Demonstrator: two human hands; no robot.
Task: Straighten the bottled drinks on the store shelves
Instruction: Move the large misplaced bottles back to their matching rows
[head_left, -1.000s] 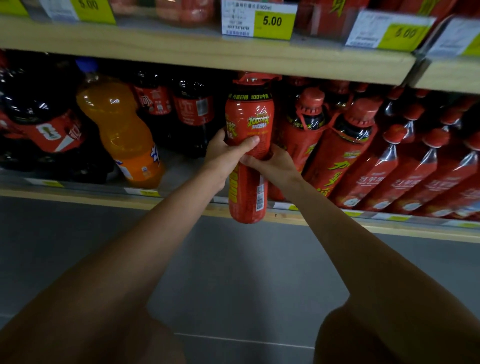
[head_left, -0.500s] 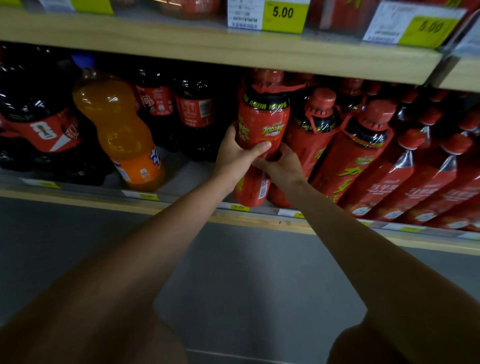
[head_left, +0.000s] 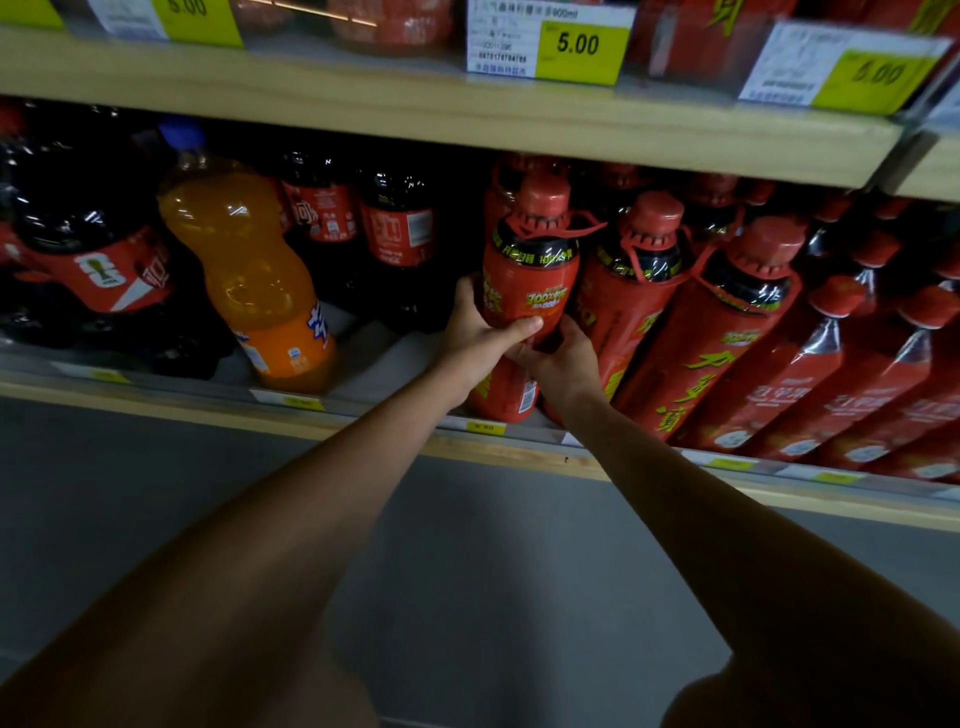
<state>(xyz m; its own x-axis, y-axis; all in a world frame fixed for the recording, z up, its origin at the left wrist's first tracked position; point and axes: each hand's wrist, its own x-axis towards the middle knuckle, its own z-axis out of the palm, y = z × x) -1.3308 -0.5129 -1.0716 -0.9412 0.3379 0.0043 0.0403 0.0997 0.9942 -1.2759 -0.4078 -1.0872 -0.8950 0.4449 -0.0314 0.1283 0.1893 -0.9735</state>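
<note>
A red bottle (head_left: 530, 270) with a red cap and black neck band stands upright on the lower wooden shelf (head_left: 311, 421), at the left end of a row of like red bottles (head_left: 727, 332) that lean right. My left hand (head_left: 480, 338) wraps its middle from the left, thumb across the front. From the right, my right hand (head_left: 563, 361) grips its lower part. The bottle's base rests near the shelf's front edge.
An orange soda bottle (head_left: 249, 270) leans left of a gap on the shelf. Dark cola bottles (head_left: 88, 249) fill the far left and the back. An upper shelf (head_left: 467, 119) with yellow price tags (head_left: 576, 47) hangs just above the caps. Grey floor lies below.
Both hands have carried the red bottle from in front of the shelf edge up and back onto the shelf, where it now stands upright.
</note>
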